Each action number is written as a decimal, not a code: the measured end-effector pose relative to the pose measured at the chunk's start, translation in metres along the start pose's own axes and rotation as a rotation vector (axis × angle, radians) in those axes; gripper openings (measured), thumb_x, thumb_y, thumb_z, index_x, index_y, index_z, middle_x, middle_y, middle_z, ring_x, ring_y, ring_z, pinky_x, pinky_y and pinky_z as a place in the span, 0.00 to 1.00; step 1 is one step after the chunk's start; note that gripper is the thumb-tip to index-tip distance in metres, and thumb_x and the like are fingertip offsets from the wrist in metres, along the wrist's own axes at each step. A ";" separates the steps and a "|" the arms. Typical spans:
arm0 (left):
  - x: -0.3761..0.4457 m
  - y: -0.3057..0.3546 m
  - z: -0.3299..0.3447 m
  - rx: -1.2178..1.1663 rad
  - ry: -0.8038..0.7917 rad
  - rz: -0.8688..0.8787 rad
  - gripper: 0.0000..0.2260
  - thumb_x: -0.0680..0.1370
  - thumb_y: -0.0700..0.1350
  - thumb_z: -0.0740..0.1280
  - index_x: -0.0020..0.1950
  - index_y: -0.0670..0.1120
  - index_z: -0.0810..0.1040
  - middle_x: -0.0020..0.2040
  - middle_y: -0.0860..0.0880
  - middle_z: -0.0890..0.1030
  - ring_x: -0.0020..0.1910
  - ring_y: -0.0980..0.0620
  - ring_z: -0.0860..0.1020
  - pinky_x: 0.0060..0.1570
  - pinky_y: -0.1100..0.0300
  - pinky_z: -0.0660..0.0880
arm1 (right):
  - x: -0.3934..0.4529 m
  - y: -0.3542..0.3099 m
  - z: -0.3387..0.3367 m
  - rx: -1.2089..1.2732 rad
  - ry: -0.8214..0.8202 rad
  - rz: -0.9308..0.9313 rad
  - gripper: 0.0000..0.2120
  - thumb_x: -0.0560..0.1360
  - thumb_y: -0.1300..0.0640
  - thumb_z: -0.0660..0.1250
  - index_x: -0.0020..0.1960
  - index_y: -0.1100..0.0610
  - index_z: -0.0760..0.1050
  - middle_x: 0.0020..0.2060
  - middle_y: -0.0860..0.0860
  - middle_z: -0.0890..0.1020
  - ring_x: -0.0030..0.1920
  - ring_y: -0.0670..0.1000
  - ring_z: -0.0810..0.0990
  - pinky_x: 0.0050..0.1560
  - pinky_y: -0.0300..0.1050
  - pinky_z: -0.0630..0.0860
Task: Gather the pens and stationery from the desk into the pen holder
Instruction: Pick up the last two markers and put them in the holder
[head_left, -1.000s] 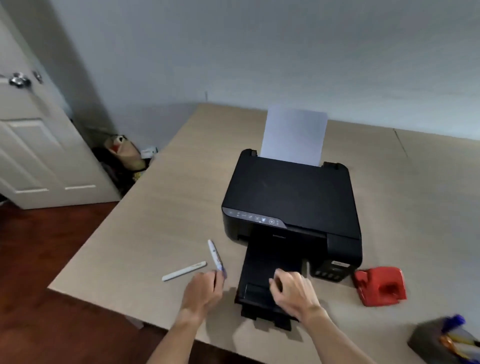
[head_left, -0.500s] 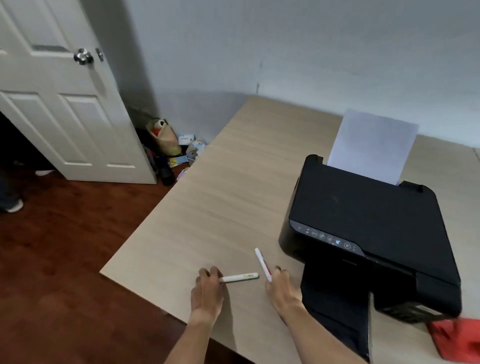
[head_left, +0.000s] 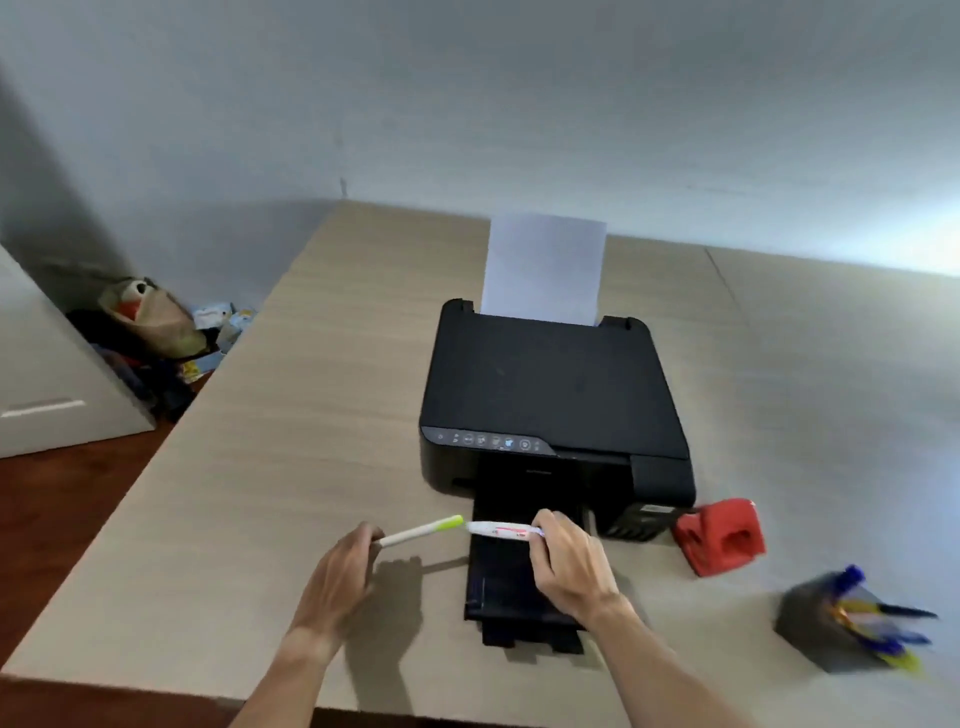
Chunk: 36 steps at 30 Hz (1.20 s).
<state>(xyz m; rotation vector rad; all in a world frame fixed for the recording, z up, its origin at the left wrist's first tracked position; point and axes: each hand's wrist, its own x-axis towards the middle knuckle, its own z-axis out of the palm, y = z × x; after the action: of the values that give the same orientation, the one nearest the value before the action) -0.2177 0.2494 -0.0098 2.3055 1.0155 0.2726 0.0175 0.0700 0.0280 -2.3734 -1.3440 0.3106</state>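
Both hands are holding a pen each right now, lifted off the desk (head_left: 270, 431) near its front edge. The left hand (head_left: 337, 577) is closed around the end of a white pen with a green tip (head_left: 422, 531), with the green end pointing toward 3 o'clock. The right hand (head_left: 566, 561) is pinching a white pen with red print (head_left: 501, 529) between thumb and fingers, with its free end pointing toward 9 o'clock. The two pen tips are almost touching, but I can't tell if they actually are.

The pen holder (head_left: 831, 631) is sitting way over at 4 o'clock from the hands, near the right front of the desk. It's blurry, and blue and yellow pens are already poking out of it.

Stuff in between: the black printer (head_left: 550, 395) is taking up the middle of the desk at 12 o'clock from the hands, with a sheet of white paper (head_left: 543, 267) standing up in its rear feed. Its output tray (head_left: 511, 587) is sticking out toward the front edge, right under the right hand. A red hole punch (head_left: 722, 538) is sitting between the printer and the pen holder, just beside the printer's front right corner.

Off the desk at 10 o'clock, a pile of bags and clutter (head_left: 156, 332) is lying on the floor by the white door (head_left: 47, 384).
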 end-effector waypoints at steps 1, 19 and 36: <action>0.003 0.014 0.008 -0.002 -0.023 0.037 0.03 0.81 0.44 0.58 0.50 0.51 0.70 0.44 0.48 0.79 0.44 0.44 0.77 0.39 0.54 0.69 | -0.009 0.018 -0.016 -0.013 0.021 0.002 0.06 0.77 0.52 0.54 0.41 0.50 0.63 0.37 0.47 0.74 0.34 0.54 0.75 0.34 0.51 0.72; 0.028 0.300 0.159 -0.114 -0.270 0.549 0.06 0.81 0.45 0.59 0.46 0.54 0.72 0.41 0.56 0.77 0.38 0.56 0.75 0.38 0.56 0.73 | -0.196 0.271 -0.221 -0.185 0.307 0.528 0.01 0.74 0.58 0.63 0.44 0.53 0.72 0.38 0.49 0.78 0.36 0.54 0.78 0.36 0.47 0.73; 0.033 0.429 0.220 -0.034 -0.225 0.754 0.05 0.80 0.44 0.60 0.49 0.49 0.76 0.44 0.52 0.77 0.42 0.55 0.75 0.43 0.60 0.74 | -0.183 0.315 -0.208 0.048 0.150 0.474 0.06 0.71 0.58 0.63 0.48 0.54 0.71 0.41 0.47 0.75 0.39 0.50 0.72 0.38 0.45 0.73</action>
<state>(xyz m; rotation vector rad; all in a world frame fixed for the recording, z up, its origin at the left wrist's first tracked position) 0.1531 -0.0503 0.0697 2.5244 -0.0010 0.3086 0.2444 -0.2794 0.0762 -2.5916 -0.6887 0.2827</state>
